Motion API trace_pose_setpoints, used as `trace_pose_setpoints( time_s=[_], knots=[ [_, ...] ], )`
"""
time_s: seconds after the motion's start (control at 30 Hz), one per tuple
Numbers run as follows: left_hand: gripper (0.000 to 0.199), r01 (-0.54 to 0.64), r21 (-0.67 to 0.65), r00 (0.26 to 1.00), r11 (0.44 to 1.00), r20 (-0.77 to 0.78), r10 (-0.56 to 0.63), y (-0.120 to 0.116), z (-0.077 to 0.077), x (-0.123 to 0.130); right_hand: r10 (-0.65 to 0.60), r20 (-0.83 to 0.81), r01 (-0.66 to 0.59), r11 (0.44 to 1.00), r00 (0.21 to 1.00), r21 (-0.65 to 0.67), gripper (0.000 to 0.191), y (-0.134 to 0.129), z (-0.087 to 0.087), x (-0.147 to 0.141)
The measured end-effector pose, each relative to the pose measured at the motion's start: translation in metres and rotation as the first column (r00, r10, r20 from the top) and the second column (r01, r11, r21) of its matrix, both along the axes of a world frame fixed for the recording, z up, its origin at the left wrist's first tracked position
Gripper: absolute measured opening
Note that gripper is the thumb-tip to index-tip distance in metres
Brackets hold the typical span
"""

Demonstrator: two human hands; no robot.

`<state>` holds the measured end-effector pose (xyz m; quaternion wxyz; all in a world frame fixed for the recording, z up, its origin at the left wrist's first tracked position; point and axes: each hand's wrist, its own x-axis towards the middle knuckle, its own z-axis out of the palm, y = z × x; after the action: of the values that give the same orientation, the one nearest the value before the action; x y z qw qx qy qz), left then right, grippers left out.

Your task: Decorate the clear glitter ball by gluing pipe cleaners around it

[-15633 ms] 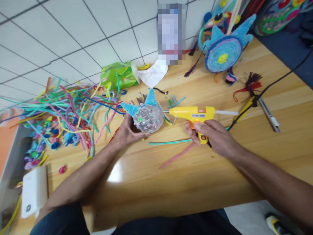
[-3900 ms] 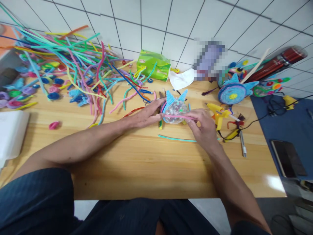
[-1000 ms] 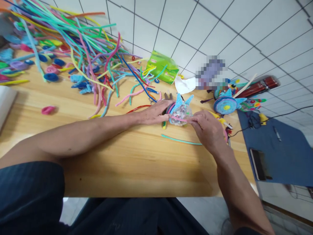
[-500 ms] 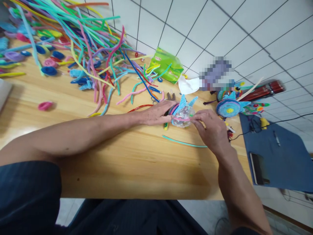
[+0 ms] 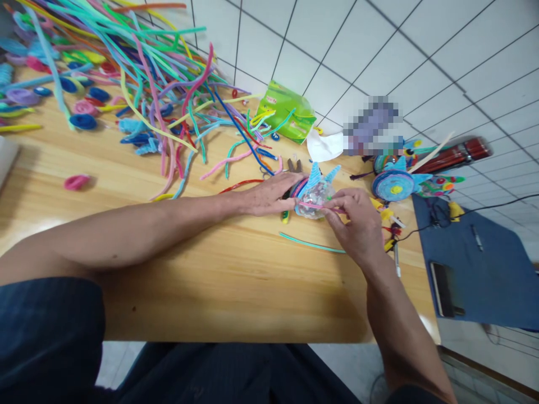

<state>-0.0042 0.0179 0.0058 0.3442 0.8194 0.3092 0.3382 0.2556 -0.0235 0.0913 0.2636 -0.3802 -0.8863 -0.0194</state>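
Note:
A clear plastic bottle craft [image 5: 310,212] with two light-blue fins [image 5: 314,177] lies near the middle of the wooden table. Around its left end are coils of coloured pipe cleaner. My left hand [image 5: 272,193] is closed on that coiled end, its thumb against the near side. Across the clear part runs a pink pipe cleaner [image 5: 309,205]. My right hand [image 5: 357,221] pinches it between thumb and fingertips at the craft's right side. Pliers [image 5: 295,166] lie just behind, partly hidden. In front rests a loose teal pipe cleaner [image 5: 311,244].
Many pipe cleaners [image 5: 168,84] and coils pile up at the back left. A green packet [image 5: 286,112] leans against the tiled wall. Another blue coiled craft [image 5: 393,185] stands to the right, beside a dark blue mat [image 5: 497,264] bearing a phone [image 5: 446,289].
My right hand has slid slightly left along the pink pipe cleaner, closer to the craft, and more of the strand shows past its fingertips. The left hand stays put.

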Motion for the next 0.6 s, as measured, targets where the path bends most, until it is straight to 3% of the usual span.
trace_pose_setpoints(
  time_s=[0.37,0.6],
  knots=[
    [0.067,0.033,-0.034,0.999,0.999,0.019,-0.032,0.0,-0.0012,-0.0051,-0.007,-0.007,0.007,1.0,1.0,-0.03,0.006,0.0011,-0.0017,0.0016],
    [0.07,0.014,-0.1,0.999,0.995,0.03,-0.011,-0.001,0.0081,-0.0028,-0.013,-0.05,0.012,0.999,0.999,-0.034,0.009,-0.0008,-0.006,-0.0019]
  ],
)
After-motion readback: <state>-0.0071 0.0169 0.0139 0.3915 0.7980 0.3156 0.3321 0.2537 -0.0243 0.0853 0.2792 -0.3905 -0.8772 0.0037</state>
